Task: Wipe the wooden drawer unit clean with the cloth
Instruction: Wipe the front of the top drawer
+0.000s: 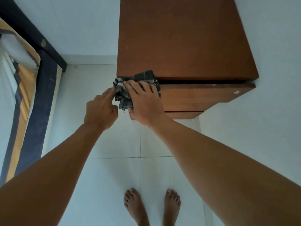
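Observation:
The brown wooden drawer unit (184,39) stands against a pale wall, seen from above. Its top drawer (203,95) is pulled out a little, leaving a dark gap under the top board. A dark checked cloth (141,77) is bunched over the drawer's front left corner. My right hand (145,101) lies flat on the cloth, pressing it to the drawer front. Just left of the cloth, my left hand (101,110) has its fingers curled and its fingertips touching the cloth's left edge.
A mattress with a dark blue and orange cover (24,88) leans at the left, by a dark bed frame (32,30). The floor is pale tile (114,176). My bare feet (151,204) stand in front of the unit. A round lock (237,92) sits on the drawer's right end.

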Available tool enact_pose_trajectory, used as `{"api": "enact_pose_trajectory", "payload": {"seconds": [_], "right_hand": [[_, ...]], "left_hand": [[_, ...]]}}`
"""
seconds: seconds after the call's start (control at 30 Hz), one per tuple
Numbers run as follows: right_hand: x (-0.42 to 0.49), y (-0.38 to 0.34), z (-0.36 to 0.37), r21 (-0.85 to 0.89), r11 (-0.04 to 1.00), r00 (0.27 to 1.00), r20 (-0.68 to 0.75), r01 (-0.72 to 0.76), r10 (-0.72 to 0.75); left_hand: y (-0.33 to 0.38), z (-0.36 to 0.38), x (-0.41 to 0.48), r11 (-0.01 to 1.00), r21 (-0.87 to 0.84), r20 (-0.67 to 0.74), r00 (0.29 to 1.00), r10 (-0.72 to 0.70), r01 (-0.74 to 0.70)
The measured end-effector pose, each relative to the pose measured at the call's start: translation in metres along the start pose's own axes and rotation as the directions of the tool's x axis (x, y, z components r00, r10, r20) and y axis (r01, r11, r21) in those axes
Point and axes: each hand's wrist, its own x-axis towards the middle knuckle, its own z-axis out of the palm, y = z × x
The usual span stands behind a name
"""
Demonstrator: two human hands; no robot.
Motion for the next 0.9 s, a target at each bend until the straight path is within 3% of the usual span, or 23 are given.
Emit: {"api": "enact_pose_trajectory", "payload": {"seconds": [0.17, 0.53, 0.7, 0.9], "right_hand": [[-0.011, 0.017, -0.01, 0.023, 0.998, 0.998, 0.01, -0.057, 0.057], [-0.064, 0.124, -0.041, -0.011, 0.992, 0.992, -0.02, -0.124, 0.124], [-0.088, 0.166, -0.056, -0.048, 0.988, 0.989, -0.005, -0.15, 0.15], [-0.113, 0.22, -0.072, -0.086, 0.976, 0.98, -0.002, -0.198, 0.198]], "left_hand": [[0.014, -0.002, -0.002, 0.988, 0.12, 0.005, 0.996, -0.093, 0.092], [0.05, 0.009, -0.007, 0.912, 0.275, -0.017, 0.95, -0.311, 0.304], [0.07, 0.017, -0.001, 0.942, 0.28, -0.003, 0.981, -0.193, 0.187], [0.087, 0.023, 0.001, 0.932, 0.244, 0.014, 0.96, -0.279, 0.267]]}}
